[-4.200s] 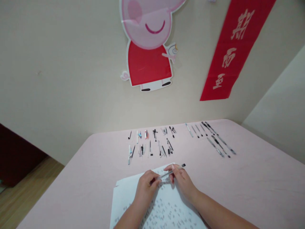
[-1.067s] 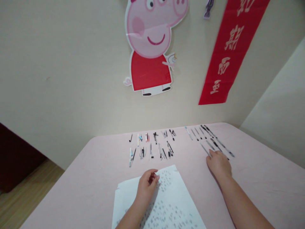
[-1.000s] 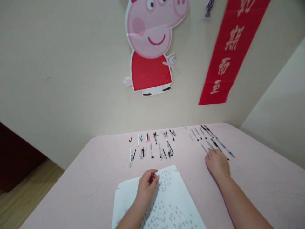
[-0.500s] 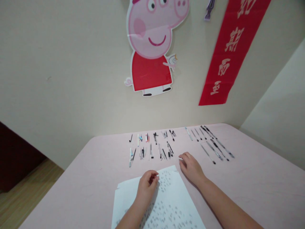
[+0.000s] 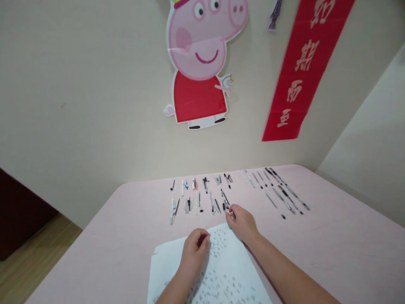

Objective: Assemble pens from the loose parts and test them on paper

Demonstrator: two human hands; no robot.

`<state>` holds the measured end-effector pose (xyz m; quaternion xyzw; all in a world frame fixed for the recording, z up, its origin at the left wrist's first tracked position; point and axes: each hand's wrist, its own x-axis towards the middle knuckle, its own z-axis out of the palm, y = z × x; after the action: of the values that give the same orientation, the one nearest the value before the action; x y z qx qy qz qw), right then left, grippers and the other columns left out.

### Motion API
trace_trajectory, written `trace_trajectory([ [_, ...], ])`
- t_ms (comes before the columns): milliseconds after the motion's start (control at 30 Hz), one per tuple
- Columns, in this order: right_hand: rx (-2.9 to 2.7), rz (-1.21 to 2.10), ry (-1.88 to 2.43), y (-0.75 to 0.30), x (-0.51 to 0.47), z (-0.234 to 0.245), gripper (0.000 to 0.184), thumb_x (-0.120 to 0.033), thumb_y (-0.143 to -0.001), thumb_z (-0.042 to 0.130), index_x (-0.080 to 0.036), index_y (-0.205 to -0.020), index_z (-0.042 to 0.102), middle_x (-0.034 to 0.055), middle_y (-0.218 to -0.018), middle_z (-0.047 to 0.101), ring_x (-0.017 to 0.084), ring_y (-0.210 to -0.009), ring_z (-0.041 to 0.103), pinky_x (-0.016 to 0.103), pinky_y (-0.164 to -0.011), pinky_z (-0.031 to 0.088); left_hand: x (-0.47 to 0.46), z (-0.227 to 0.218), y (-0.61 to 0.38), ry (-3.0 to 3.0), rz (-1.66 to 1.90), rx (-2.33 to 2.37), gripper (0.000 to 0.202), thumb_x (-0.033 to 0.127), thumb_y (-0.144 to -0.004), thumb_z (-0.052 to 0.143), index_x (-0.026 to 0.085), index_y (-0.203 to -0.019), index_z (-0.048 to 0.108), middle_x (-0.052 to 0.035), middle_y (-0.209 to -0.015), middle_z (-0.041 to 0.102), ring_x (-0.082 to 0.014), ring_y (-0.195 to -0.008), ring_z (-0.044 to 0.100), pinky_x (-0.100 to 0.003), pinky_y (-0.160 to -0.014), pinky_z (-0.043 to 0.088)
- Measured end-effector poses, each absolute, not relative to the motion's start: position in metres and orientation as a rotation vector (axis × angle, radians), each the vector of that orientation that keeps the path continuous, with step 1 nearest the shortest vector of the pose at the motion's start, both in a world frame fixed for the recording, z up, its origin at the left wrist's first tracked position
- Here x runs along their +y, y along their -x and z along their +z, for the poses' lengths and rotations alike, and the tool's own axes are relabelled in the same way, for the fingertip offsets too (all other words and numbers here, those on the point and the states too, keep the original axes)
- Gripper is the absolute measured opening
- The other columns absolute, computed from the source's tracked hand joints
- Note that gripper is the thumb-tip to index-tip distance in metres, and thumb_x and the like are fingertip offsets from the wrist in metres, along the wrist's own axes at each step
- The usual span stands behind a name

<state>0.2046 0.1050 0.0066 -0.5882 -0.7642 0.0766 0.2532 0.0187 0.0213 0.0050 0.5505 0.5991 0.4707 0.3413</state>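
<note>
My left hand [image 5: 196, 247] hovers over or rests on a white sheet of paper [image 5: 171, 257] covered in small dark marks. Its fingers are curled to the thumb in a pinch, and whatever they hold, if anything, is hidden. My right hand [image 5: 243, 221] reaches past the sheet's far right corner. Its thumb and forefinger come together at the near end of a cluster of black and clear pen parts [image 5: 224, 200]; anything between them is too small to make out.
Taken-apart pens lie in two rows of small groups, among them a light-blue pen [image 5: 172, 211] and black pen parts [image 5: 205, 185]. Several whole pens [image 5: 286, 196] lie at the right. The pink tablecloth [image 5: 104, 240] meets the wall, where a pig cutout [image 5: 201, 97] and red banner [image 5: 292, 93] hang.
My right hand has moved left, from beside the pen parts to the near end of the rightmost front group. The left hand stays curled over the paper. The view has shifted slightly.
</note>
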Motion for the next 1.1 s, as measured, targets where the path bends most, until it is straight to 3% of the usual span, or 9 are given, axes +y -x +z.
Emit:
trace_trajectory([
  [233, -2.064, 0.152, 1.877, -0.191, 0.119, 0.012, 0.03, -0.039, -0.088, 0.047, -0.019, -0.072, 0.062, 0.0041, -0.069, 0.068, 0.017, -0.064, 0.061, 0.026, -0.054, 0.028, 0.02, 0.006, -0.019, -1.323, 1.256, 1.481, 0.019, 0.034, -0.076, 0.056, 0.018, -0.079, 0.065, -0.0024, -0.065, 0.064, -0.0186, -0.063, 0.059, -0.028, -0.059, 0.044],
  [500, -2.117, 0.114, 1.917, -0.186, 0.118, 0.02, 0.028, -0.039, -0.088, 0.048, -0.018, -0.079, 0.065, 0.0085, -0.076, 0.07, 0.019, -0.07, 0.064, 0.027, -0.059, 0.034, 0.021, 0.001, -0.02, -1.178, 1.292, 1.421, 0.033, 0.045, -0.079, 0.052, 0.017, -0.095, 0.061, -0.0014, -0.056, 0.066, -0.0182, -0.058, 0.06, -0.031, -0.061, 0.045],
  [833, -2.108, 0.157, 1.952, -0.182, 0.119, 0.019, 0.017, -0.026, -0.083, 0.051, -0.015, -0.084, 0.064, 0.0104, -0.08, 0.07, 0.022, -0.074, 0.065, 0.028, -0.062, 0.038, 0.02, 0.001, -0.021, -1.157, 1.304, 1.425, 0.027, 0.042, -0.078, 0.054, 0.018, -0.09, 0.062, 0.0003, -0.053, 0.064, -0.0167, -0.055, 0.059, -0.029, -0.059, 0.045],
  [1100, -2.008, 0.28, 1.676, -0.187, 0.115, 0.019, 0.014, -0.024, -0.081, 0.05, -0.018, -0.074, 0.061, 0.0022, -0.066, 0.064, 0.015, -0.06, 0.056, 0.023, -0.055, 0.032, 0.021, 0.006, -0.02, -1.148, 1.337, 1.391, 0.023, 0.039, -0.077, 0.058, 0.018, -0.085, 0.063, -0.0007, -0.061, 0.064, -0.0155, -0.06, 0.059, -0.027, -0.06, 0.046],
])
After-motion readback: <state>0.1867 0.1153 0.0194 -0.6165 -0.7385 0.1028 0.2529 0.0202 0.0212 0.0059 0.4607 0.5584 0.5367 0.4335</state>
